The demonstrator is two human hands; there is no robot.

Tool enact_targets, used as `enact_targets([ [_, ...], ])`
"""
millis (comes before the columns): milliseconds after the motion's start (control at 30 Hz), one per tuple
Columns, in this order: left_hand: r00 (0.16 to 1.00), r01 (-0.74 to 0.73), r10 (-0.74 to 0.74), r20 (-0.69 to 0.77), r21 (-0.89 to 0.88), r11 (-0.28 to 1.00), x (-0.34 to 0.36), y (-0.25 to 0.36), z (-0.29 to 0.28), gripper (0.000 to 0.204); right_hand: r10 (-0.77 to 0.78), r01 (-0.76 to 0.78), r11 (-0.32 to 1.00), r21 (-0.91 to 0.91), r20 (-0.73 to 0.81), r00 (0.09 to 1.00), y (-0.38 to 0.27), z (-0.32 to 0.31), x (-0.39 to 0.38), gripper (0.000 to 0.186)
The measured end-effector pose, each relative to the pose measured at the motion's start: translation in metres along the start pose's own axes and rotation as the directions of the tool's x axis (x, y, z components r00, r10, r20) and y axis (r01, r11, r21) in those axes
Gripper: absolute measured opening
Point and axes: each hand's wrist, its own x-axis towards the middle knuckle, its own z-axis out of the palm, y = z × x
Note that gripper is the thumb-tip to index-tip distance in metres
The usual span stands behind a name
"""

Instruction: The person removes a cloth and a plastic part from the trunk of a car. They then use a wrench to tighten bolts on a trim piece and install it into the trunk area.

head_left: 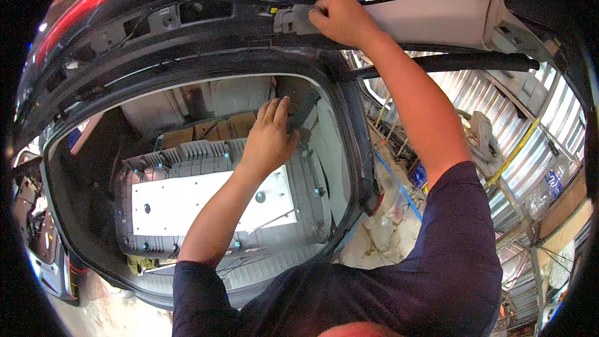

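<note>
I look up at the inner side of a raised car tailgate point(206, 56), dark metal with holes and wiring. My right hand point(342, 20) grips a grey plastic part point(292, 19) at the tailgate's upper edge. My left hand point(269, 137) lies flat, fingers together, against a dark trim piece point(301, 101) at the edge of the window opening. Through the window glass I see a grey plastic panel point(218, 156) with a white plate point(187, 203) on it.
A black gas strut point(449, 62) runs to the right from the tailgate. Cardboard boxes point(218, 130) lie beyond the grey panel. Corrugated metal sheeting point(499, 118) and clutter fill the right side. Another car's door point(43, 237) shows at the left.
</note>
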Motion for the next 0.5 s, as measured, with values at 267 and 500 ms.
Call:
enact_targets([
  [267, 0.999, -0.051, 0.049, 0.022, 0.1, 0.994, 0.019, 0.0, -0.03, 0.081, 0.033, -0.018, 0.975, -0.219, 0.064, 0.997, -0.014, -0.024, -0.013, 0.028],
  [500, 0.923, -0.311, 0.348, -0.163, 0.218, 0.925, 0.117, 0.04, -0.022, 0.083, -0.01, 0.085, 0.629, -0.773, 0.101, 0.995, -0.058, -0.117, -0.098, 0.037],
])
